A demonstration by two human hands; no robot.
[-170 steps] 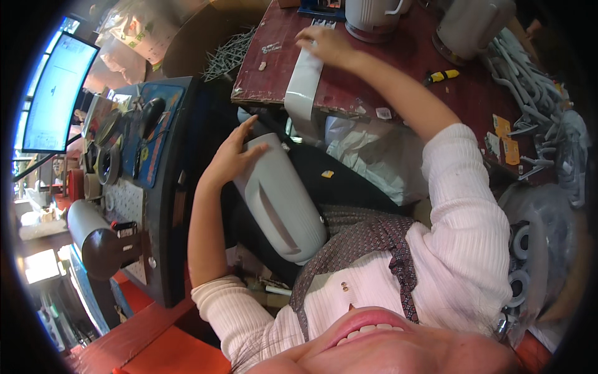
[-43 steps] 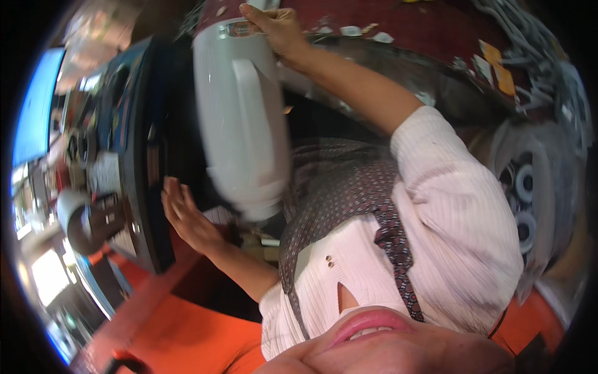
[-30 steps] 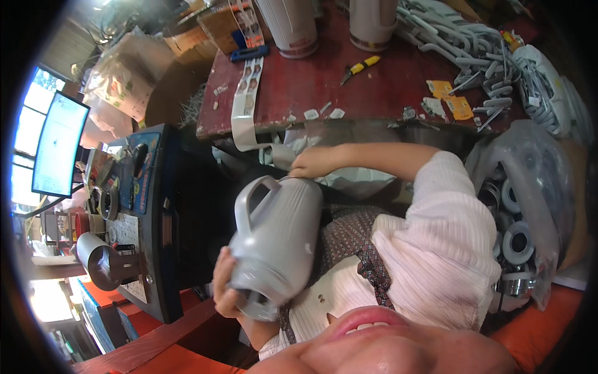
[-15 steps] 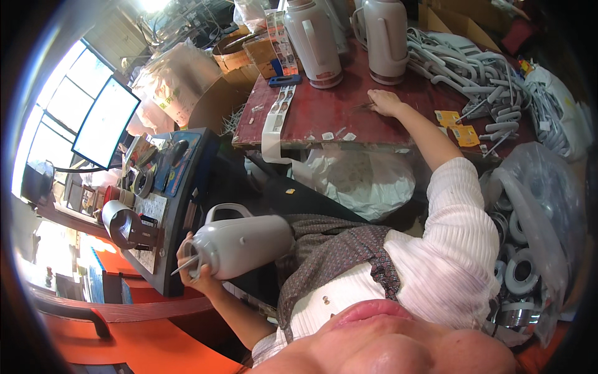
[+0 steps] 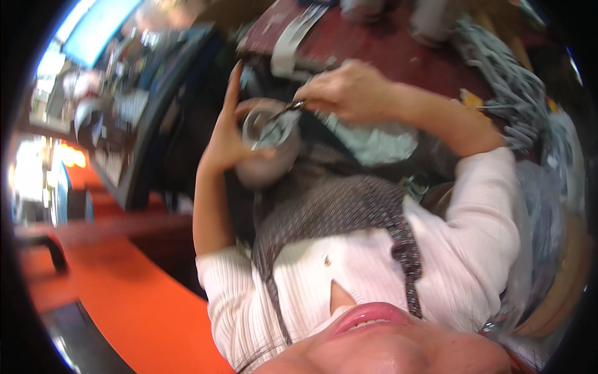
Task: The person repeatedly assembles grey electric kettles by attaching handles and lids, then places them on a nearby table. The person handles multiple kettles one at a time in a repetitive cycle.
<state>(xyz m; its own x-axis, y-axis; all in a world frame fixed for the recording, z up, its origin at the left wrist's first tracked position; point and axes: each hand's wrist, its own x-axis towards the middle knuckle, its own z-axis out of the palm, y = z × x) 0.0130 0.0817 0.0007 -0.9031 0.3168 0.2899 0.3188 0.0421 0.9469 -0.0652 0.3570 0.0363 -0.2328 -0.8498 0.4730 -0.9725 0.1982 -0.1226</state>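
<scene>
My left hand [image 5: 219,146] is wrapped round the neck of a light grey thermos jug [image 5: 265,171] held at my lap, its round mouth tipped up towards me. In my right hand [image 5: 355,92], closed, is a small dark metal hand tool [image 5: 298,106], blurred; scissors or pliers, I cannot tell which. It reaches to the jug's rim, where a thin pale strip [image 5: 266,132] lies across the opening. The jug's handle and lower body are hidden or smeared by motion.
Ahead is a dark red table [image 5: 374,50] bearing other thermos jugs [image 5: 433,22], a hanging label strip [image 5: 294,40] and a heap of grey plastic handles [image 5: 498,75]. A dark desk [image 5: 165,118] stands left, an orange surface [image 5: 137,299] nearer, a clear plastic bag [image 5: 539,218] right.
My right hand has left the table and come to the jug's mouth with the dark tool. The jug has turned from lying sideways to mouth up, and my view has tilted down.
</scene>
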